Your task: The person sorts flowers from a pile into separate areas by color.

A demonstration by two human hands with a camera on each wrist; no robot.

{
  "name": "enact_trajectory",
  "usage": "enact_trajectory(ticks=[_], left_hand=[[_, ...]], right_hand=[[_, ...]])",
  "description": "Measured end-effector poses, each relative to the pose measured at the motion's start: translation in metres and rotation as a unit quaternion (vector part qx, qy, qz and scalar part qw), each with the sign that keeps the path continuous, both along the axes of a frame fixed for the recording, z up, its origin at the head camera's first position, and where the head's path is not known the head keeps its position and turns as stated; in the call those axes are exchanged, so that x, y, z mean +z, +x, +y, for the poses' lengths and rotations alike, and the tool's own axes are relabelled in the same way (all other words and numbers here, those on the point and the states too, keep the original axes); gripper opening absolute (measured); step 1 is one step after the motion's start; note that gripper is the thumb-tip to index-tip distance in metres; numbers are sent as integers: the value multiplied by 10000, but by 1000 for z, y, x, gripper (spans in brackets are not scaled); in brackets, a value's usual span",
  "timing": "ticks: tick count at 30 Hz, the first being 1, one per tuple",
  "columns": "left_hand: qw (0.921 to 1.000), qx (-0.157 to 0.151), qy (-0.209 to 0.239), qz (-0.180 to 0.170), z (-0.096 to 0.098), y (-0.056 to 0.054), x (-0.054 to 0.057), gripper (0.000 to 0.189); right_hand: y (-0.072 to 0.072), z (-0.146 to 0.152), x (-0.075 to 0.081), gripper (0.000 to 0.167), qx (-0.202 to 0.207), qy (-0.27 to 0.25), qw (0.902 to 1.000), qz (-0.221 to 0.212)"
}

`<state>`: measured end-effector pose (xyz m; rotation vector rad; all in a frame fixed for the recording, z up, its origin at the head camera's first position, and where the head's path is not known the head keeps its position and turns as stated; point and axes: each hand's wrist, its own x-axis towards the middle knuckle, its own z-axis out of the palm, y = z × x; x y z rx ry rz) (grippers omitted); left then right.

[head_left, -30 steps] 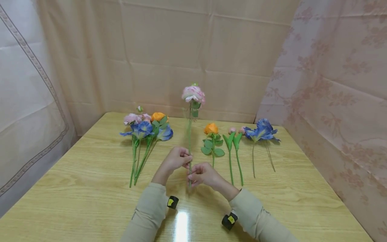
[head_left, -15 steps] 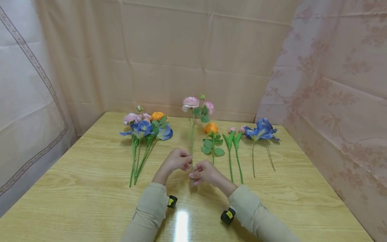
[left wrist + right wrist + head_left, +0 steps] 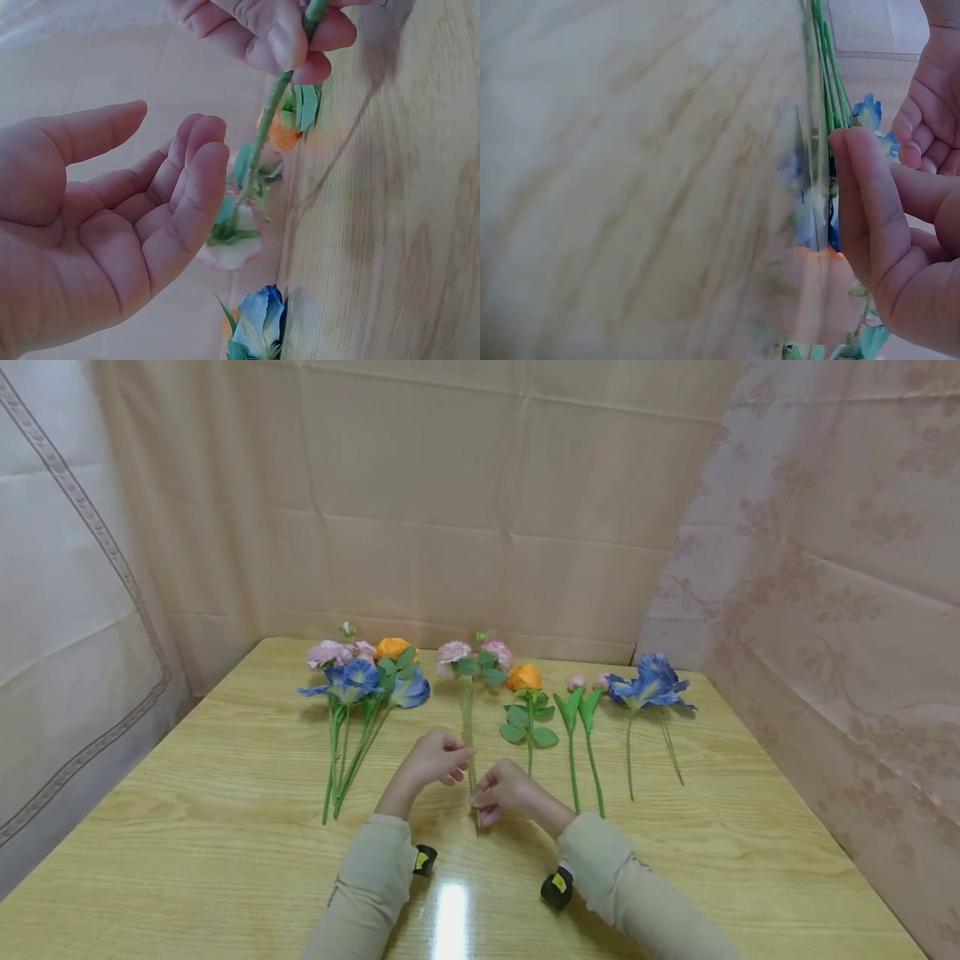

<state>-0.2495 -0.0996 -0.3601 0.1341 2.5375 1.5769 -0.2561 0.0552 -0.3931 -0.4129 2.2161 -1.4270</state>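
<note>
In the head view my right hand (image 3: 506, 791) pinches the lower stem of a pink-and-white artificial flower (image 3: 453, 653) with two blooms, a small bud and green leaves. The stem (image 3: 264, 139) slopes away from those fingers in the left wrist view, its shadow lying apart from it on the wood. Just left of the stem is my left hand (image 3: 431, 760). Its palm shows in the left wrist view, thumb spread from loosely bent fingers (image 3: 199, 176), nothing held. Right of the pink flower lies an orange flower (image 3: 524, 678) with green leaves.
A bunch of pink, blue and orange flowers (image 3: 352, 681) lies to the left on the wooden table (image 3: 225, 860). Two pink tulips (image 3: 576, 683) and blue flowers (image 3: 651, 683) lie to the right. Curtains (image 3: 420, 485) hang behind the table and along both sides.
The pink flower has tilted down from nearly upright, its blooms sinking toward the far part of the table. My left fingers have let go of the stem; my right hand still pinches it.
</note>
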Motion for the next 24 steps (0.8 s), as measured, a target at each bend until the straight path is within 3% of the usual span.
enact_trajectory(ticks=[24], left_hand=[[9997, 23, -163, -157, -2, 4, 3, 25]], right_hand=[[0, 2, 0, 6, 143, 367, 9991, -178]])
